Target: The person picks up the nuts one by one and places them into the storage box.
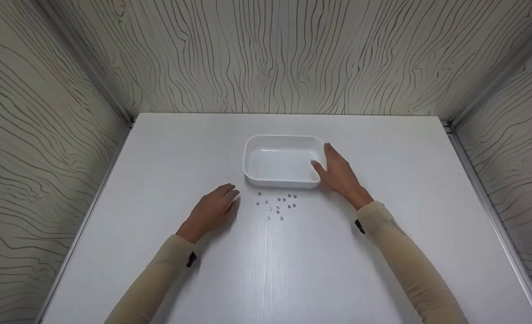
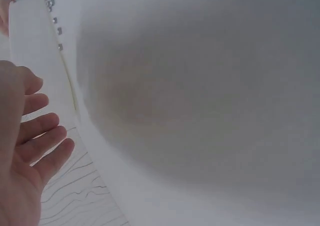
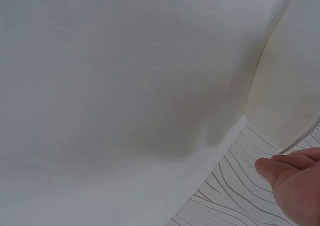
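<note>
A white rectangular tray (image 1: 252,155) sits at the middle of the white table (image 1: 158,148), with nothing showing inside it. Several small silvery nuts (image 1: 278,206) lie scattered just in front of the tray. My right hand (image 1: 338,173) rests against the tray's right end, fingers straight, thumb at the near right corner. My left hand (image 1: 214,208) lies on the table to the left of the nuts, fingers relaxed, holding nothing. In the left wrist view the left hand (image 2: 30,151) shows spread fingers, with a few nuts (image 2: 55,20) far off. The right wrist view shows only fingertips (image 3: 287,178) beside the tray wall (image 3: 290,85).
Wood-grain patterned walls (image 1: 284,54) enclose the table at the back, left and right. A metal strip (image 1: 491,211) runs along the table's right edge. Both forearms in beige sleeves reach in from the near edge.
</note>
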The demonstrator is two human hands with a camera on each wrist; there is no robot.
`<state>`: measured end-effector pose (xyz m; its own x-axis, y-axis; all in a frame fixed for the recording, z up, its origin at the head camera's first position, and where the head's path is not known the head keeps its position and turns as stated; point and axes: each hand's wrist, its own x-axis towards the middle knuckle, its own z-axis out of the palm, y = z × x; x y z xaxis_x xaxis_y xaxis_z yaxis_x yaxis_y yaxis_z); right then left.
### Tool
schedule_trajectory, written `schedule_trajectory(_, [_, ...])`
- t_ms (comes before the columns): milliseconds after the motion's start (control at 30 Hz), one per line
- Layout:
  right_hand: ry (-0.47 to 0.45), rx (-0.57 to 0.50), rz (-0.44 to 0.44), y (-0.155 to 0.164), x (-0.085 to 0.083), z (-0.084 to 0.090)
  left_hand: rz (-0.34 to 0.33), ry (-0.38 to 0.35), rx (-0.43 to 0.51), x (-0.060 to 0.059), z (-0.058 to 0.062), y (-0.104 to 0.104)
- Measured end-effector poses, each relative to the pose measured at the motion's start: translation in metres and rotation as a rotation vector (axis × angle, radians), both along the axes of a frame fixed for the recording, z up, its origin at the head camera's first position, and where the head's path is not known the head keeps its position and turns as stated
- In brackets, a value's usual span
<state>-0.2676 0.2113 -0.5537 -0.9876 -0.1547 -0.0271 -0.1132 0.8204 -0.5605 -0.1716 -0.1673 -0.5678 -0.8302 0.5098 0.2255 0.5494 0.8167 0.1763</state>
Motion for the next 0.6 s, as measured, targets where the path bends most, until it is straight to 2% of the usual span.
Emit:
schedule_trajectory(167, [0.002, -0.01, -0.007, -0.001, -0.002, -0.002, -0.036, 0.021, -0.046, 0.005, -0.002, 0.006])
schedule_trajectory(400, [-0.019, -0.033, -0.024, -0.003, -0.004, -0.001, -0.132, 0.111, -0.083, 0.009, -0.004, 0.018])
schedule_trajectory(600, [0.024, -0.007, 0.017, -0.004, -0.004, -0.002, -0.194, 0.171, -0.102, 0.01, -0.007, 0.026])
